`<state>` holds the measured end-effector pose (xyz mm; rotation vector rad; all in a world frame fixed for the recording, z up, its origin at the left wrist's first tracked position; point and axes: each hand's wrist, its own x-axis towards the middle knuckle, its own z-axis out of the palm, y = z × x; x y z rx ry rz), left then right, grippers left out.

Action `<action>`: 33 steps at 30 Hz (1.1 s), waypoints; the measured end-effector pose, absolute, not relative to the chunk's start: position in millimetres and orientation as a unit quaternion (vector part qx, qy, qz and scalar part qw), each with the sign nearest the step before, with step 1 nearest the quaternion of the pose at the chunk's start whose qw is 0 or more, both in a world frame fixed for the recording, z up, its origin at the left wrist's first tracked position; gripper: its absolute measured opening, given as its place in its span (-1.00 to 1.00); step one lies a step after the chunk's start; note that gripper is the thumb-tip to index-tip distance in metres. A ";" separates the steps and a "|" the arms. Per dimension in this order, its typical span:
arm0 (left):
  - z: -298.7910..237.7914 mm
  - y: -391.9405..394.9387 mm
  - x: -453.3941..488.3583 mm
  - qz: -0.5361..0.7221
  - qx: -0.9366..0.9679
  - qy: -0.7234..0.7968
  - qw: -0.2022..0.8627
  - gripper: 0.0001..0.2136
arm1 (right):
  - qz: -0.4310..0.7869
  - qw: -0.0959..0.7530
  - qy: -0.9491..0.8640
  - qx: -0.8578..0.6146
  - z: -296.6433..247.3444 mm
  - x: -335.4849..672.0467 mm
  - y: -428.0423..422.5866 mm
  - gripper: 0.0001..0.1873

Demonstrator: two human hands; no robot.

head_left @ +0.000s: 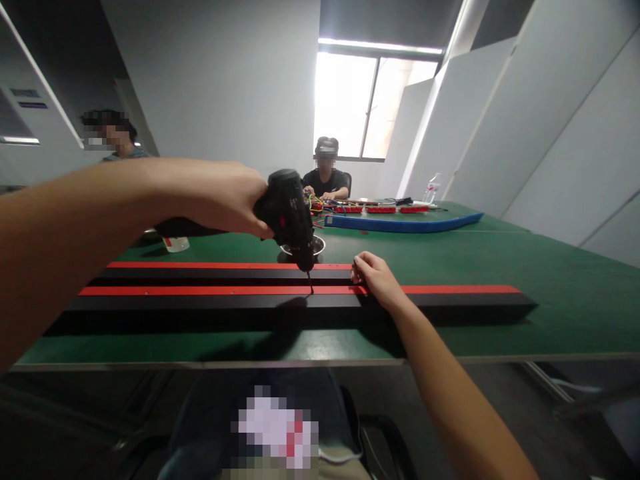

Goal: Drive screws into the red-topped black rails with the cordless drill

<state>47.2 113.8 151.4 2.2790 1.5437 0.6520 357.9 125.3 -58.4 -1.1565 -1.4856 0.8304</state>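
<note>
A black cordless drill is gripped in my left hand, with its nose tilted downward. Its thin bit reaches the red strip along the top of the nearer long black bar. Just right of the bit, my right hand rests over the bars with its fingers curled together; whatever they may hold is hidden. Behind lies a second black bar with a red strip, parallel to the first. A round metal bowl stands behind the drill, partly covered by it.
On the green table lie a long blue strip, red parts with wires, a clear bottle and a white cup-like container. One person sits across the table; another person is at left.
</note>
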 end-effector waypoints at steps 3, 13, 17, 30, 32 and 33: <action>145.8 103.1 72.5 0.111 0.867 0.481 -0.077 -0.44 | 0.345 0.515 -0.620 -0.481 -57.8 357.2 124.9 -0.62; 139.0 99.8 100.4 0.098 0.839 0.498 -0.196 -0.65 | 0.344 0.513 -0.628 -0.473 -60.3 358.1 126.8 -0.65; 139.7 102.5 96.6 0.094 0.838 0.499 -0.199 -0.51 | 0.350 0.515 -0.626 -0.470 -61.1 358.2 127.6 -0.64; 139.6 105.7 94.4 0.131 0.837 0.510 -0.150 -0.49 | 0.364 0.518 -0.622 -0.461 -60.4 357.2 126.3 -0.64; 140.3 104.2 94.5 0.124 0.839 0.506 -0.157 -0.47 | 0.361 0.517 -0.623 -0.463 -60.8 357.8 126.0 -0.65; 140.6 103.6 94.2 0.116 0.841 0.502 -0.165 -0.46 | 0.361 0.517 -0.623 -0.464 -61.1 358.1 125.7 -0.65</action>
